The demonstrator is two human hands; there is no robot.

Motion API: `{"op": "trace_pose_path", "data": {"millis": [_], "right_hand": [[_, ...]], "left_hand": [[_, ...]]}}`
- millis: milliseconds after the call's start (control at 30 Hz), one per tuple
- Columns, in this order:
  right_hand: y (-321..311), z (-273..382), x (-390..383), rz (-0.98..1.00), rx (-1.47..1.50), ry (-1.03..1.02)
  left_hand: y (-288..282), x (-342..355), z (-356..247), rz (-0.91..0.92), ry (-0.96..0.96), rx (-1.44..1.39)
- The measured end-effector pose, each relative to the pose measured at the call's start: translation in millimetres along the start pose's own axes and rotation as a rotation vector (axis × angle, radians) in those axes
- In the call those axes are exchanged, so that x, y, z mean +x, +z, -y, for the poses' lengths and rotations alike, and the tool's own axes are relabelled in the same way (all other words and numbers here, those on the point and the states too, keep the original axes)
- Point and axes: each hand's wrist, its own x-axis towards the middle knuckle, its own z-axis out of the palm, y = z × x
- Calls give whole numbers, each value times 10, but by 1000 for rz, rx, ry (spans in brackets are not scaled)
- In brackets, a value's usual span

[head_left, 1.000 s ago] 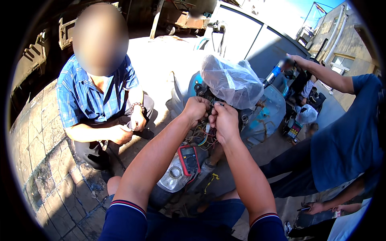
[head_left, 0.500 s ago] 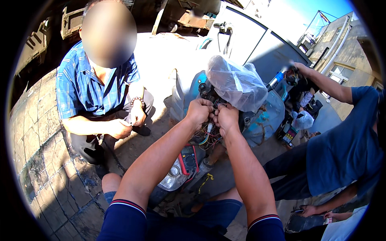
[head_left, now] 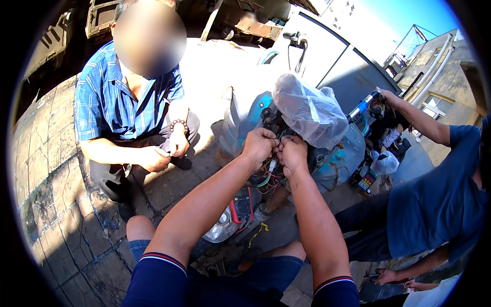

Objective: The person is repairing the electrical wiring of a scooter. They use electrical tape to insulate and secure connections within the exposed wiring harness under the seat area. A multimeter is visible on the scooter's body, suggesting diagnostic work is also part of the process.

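Observation:
My left hand [head_left: 260,147] and my right hand [head_left: 293,156] meet over the open front of a vehicle with a handlebar. Both are closed in a pinch, fingertips nearly touching, among thin wires. The fingers hide exactly which strands they grip. Below them hangs a tangle of coloured wires [head_left: 266,180] with a white connector [head_left: 272,165]. A clear plastic bag [head_left: 312,115] covers a part just beyond my right hand. Nearer to me, a red-and-black multimeter [head_left: 242,210] rests beside a round headlight unit [head_left: 219,224].
A person in a blue plaid shirt [head_left: 135,107] crouches at the left. At the right, another person in a dark blue shirt [head_left: 434,210] reaches a hand [head_left: 391,98] to the handlebar end. A yellow strip [head_left: 258,234] hangs below the multimeter. Behind stands a grey metal panel [head_left: 332,59].
The whole view has shifted slightly, so most things sit a little farther right. My hands stay pinched together at the same wires; the crouching person keeps much the same pose.

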Motion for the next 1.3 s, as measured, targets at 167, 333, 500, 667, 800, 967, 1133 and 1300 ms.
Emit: {"op": "trace_pose_path", "data": {"millis": [167, 333, 500, 667, 800, 967, 1133, 1300], "right_hand": [[-47, -11, 14, 25, 41, 48], [-88, 2, 22, 70, 58, 82], [-131, 10, 31, 113, 110, 110], [-121, 25, 21, 104, 105, 108], [-134, 14, 42, 120, 69, 100], [-123, 10, -1, 126, 35, 51], [-113, 97, -113, 243, -16, 0], [-147, -34, 18, 90, -40, -13]], "left_hand": [[-8, 5, 22, 7, -5, -4], [15, -39, -19, 25, -17, -26], [38, -59, -46, 34, -22, -27], [65, -71, -40, -1, 3, -18], [72, -94, -38, 6, 23, -51], [99, -95, -58, -3, 44, -54], [49, -63, -27, 6, 19, -91], [92, -15, 14, -37, -11, -34]]}}
